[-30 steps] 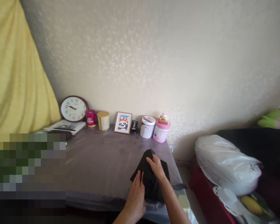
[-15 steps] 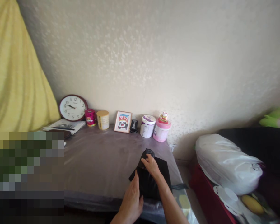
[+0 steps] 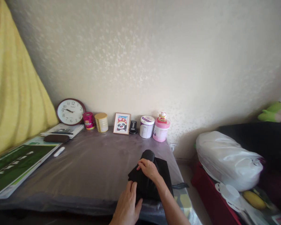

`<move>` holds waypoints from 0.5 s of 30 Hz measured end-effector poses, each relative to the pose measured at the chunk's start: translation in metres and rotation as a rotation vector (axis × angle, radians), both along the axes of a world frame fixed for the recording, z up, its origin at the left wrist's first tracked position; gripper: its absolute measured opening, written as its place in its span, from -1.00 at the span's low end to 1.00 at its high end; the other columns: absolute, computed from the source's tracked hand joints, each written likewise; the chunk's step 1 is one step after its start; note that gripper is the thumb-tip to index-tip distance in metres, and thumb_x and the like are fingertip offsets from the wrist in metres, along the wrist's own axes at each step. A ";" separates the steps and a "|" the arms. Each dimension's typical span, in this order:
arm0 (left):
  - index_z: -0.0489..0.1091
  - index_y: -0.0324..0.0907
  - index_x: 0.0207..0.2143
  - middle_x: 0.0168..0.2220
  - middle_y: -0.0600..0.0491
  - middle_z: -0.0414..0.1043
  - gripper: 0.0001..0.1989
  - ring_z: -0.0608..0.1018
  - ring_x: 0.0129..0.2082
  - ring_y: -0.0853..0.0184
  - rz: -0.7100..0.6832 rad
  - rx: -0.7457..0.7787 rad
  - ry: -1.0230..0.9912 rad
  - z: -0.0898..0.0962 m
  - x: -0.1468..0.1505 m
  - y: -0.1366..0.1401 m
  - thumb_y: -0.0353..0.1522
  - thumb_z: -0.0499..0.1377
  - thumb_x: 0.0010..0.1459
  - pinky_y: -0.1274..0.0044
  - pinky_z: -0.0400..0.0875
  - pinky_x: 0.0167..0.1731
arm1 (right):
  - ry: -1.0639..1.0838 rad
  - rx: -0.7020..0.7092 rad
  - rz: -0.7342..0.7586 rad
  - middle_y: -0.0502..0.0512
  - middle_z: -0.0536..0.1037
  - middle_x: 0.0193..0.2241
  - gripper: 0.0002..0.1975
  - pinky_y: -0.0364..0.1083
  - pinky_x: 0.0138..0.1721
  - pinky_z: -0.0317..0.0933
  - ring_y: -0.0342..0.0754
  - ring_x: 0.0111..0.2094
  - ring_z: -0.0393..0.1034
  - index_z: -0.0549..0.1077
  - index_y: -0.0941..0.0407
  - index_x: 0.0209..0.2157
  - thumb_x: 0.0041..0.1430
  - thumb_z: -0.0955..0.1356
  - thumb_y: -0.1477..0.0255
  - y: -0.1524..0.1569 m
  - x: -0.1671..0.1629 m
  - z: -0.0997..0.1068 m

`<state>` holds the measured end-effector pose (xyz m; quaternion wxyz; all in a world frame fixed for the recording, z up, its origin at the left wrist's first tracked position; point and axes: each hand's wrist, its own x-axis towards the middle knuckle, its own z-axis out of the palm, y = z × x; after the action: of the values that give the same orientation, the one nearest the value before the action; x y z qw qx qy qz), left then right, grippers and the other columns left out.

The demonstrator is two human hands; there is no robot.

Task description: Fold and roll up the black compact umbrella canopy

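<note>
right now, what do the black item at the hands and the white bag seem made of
Black item: possibly fabric, mostly matte, with soft folds, though plastic can't be ruled out. White bag: likely thin plastic, judging by glossy highlights and creases.

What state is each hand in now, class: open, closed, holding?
Left hand: partly open against the black fabric; grip cannot be told.
Right hand: curled on top of it; grip unclear.

Tabletop [image 3: 91,165] open left of black fabric [image 3: 145,187]; canisters [image 3: 147,128] block far edge.
</note>
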<state>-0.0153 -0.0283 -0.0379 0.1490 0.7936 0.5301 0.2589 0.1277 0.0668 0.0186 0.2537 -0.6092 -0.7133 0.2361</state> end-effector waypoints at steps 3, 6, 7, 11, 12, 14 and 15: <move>0.22 -0.20 -0.05 0.03 -0.16 0.23 -0.65 0.40 0.00 0.12 0.046 0.128 -0.006 0.007 0.000 0.002 -0.28 -0.03 0.13 0.32 0.35 -0.05 | -0.004 0.006 0.016 -0.08 0.60 -0.47 -0.74 -0.21 -0.34 0.16 -0.15 -0.36 0.46 0.48 0.05 -0.41 0.16 0.17 0.44 0.000 0.000 0.000; 0.16 -0.19 0.03 0.15 -0.16 0.10 -0.60 0.26 0.13 0.09 -0.003 0.234 0.001 0.011 0.008 0.008 -0.28 -0.02 0.15 0.26 0.25 0.05 | -0.038 0.006 0.008 -0.07 0.60 -0.46 -0.74 -0.22 -0.36 0.16 -0.15 -0.36 0.47 0.48 0.05 -0.42 0.15 0.18 0.46 0.000 -0.002 0.002; 0.09 -0.18 0.10 0.19 -0.15 0.04 -0.55 0.22 0.16 0.08 -0.022 0.245 0.005 0.009 0.012 0.011 -0.29 -0.02 0.14 0.24 0.23 0.07 | -0.055 0.011 -0.002 -0.06 0.60 -0.44 -0.75 -0.22 -0.36 0.17 -0.14 -0.36 0.47 0.49 0.04 -0.41 0.15 0.19 0.46 -0.001 -0.002 0.003; -0.26 -0.20 0.22 0.23 -0.20 -0.05 -0.35 0.19 0.18 0.08 -0.053 0.192 0.006 -0.017 0.028 0.022 -0.38 -0.06 0.11 0.22 0.26 0.05 | -0.061 0.048 -0.008 -0.06 0.60 -0.44 -0.75 -0.22 -0.33 0.19 -0.13 -0.35 0.47 0.50 0.03 -0.33 0.16 0.19 0.46 -0.009 -0.003 0.004; -0.31 -0.20 0.23 0.23 -0.21 -0.07 -0.34 0.16 0.19 0.08 -0.061 0.184 0.010 -0.026 0.030 0.024 -0.41 -0.08 0.11 0.22 0.25 0.06 | -0.057 0.075 0.000 -0.06 0.60 -0.45 -0.75 -0.21 -0.31 0.19 -0.13 -0.35 0.46 0.49 0.01 -0.31 0.17 0.19 0.45 -0.012 -0.003 0.003; -0.39 -0.19 0.23 0.23 -0.22 -0.08 -0.32 0.15 0.20 0.08 -0.054 0.210 0.012 -0.040 0.033 0.026 -0.44 -0.12 0.11 0.21 0.25 0.06 | -0.065 0.165 0.015 -0.06 0.59 -0.42 -0.75 -0.20 -0.26 0.20 -0.12 -0.31 0.44 0.50 -0.02 -0.27 0.20 0.19 0.41 -0.020 -0.001 0.001; -0.43 -0.20 0.23 0.23 -0.24 -0.07 -0.31 0.16 0.20 0.08 -0.053 0.232 0.010 -0.046 0.034 0.026 -0.46 -0.13 0.11 0.20 0.24 0.06 | -0.074 0.219 0.026 -0.05 0.59 -0.39 -0.76 -0.19 -0.22 0.19 -0.11 -0.27 0.42 0.50 -0.03 -0.27 0.20 0.20 0.39 -0.024 0.000 -0.001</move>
<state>0.0191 -0.0019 -0.0834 0.0603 0.8205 0.4761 0.3106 0.1276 0.0427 0.0179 0.2891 -0.5768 -0.7516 0.1375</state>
